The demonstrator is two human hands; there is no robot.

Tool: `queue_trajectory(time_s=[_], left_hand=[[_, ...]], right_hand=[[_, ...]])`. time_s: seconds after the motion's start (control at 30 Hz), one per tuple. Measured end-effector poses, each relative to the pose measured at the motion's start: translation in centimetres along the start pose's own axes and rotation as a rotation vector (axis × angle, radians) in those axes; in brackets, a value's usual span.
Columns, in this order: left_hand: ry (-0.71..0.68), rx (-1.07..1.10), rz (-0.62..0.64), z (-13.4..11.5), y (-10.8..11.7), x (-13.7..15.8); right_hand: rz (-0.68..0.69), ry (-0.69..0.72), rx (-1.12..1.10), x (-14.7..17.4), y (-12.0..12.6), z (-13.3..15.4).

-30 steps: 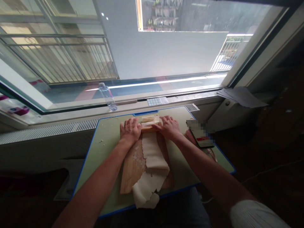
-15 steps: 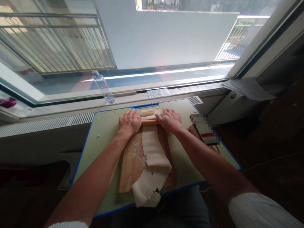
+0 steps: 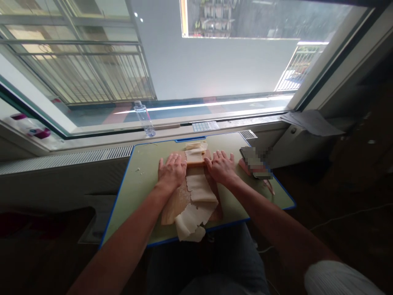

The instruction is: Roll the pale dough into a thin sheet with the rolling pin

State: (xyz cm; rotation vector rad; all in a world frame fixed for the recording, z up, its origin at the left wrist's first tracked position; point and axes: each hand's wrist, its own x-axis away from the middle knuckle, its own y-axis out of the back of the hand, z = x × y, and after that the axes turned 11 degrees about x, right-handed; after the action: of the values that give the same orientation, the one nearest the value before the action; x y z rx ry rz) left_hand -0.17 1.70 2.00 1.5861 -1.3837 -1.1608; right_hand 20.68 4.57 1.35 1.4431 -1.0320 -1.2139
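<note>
A wooden rolling pin (image 3: 195, 164) lies crosswise on a long pale sheet of dough (image 3: 201, 189). My left hand (image 3: 172, 170) covers the pin's left end, and my right hand (image 3: 222, 166) covers its right end. Both hands press down on it with fingers pointing forward, their undersides hidden. Beyond the pin, the dough's far end is crumpled. Its near part is folded over and hangs past the front edge of a wooden board (image 3: 174, 203), with ragged edges and a small tear. Flour dusts the left of the board.
The board sits on a green folding table (image 3: 132, 190) with a blue rim. A blurred-out flat object (image 3: 256, 164) lies at the right. On the windowsill are a clear bottle (image 3: 145, 119), a blue-white card (image 3: 201, 126) and papers (image 3: 311, 122). A vent grille runs behind the table.
Both hands have drawn the rolling pin back along the dough toward me, leaving more flattened dough beyond it. The camera view has tilted upward.
</note>
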Motion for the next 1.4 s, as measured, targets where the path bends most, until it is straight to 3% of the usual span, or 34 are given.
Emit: queue_trajectory(time_s=[0.17, 0.37, 0.5, 0.7, 0.87, 1.0, 1.1, 1.2, 1.3, 1.4], left_hand=[[0.089, 0.002, 0.052, -0.1, -0.5, -5.1], [0.134, 0.028, 0.147, 1.0, -1.1, -11.0], [0.154, 0.05, 0.204, 1.4, -1.3, -13.2], [0.097, 0.027, 0.137, 1.0, -1.3, -10.4], [0.018, 0.018, 0.058, 0.4, -0.9, -4.5], [-0.066, 0.007, 0.032, -0.2, 0.0, 0.8], [-0.075, -0.005, 0.06, -0.6, 0.2, 3.1], [-0.034, -0.023, 0.024, -0.8, -0.2, 2.5], [0.02, -0.034, -0.031, -0.5, -0.7, -0.3], [0.031, -0.024, -0.009, 0.2, -0.9, -3.9]], right_hand=[[0.041, -0.007, -0.035, -4.1, -0.1, 0.2], [0.187, -0.053, -0.127, -9.0, -0.3, -0.4], [0.262, -0.075, -0.158, -11.3, -0.6, -0.7], [0.218, -0.07, -0.083, -9.2, -0.4, -0.3], [0.087, -0.065, -0.016, -3.7, 0.0, 0.4], [0.054, -0.016, -0.001, 1.1, 0.3, 0.1], [0.052, 0.022, 0.005, 2.9, 0.5, -0.4], [0.035, 0.054, 0.011, 2.4, 0.7, -0.3], [0.033, 0.09, 0.005, 0.1, 0.7, 0.2], [0.059, 0.052, -0.02, -2.9, 0.2, 0.7]])
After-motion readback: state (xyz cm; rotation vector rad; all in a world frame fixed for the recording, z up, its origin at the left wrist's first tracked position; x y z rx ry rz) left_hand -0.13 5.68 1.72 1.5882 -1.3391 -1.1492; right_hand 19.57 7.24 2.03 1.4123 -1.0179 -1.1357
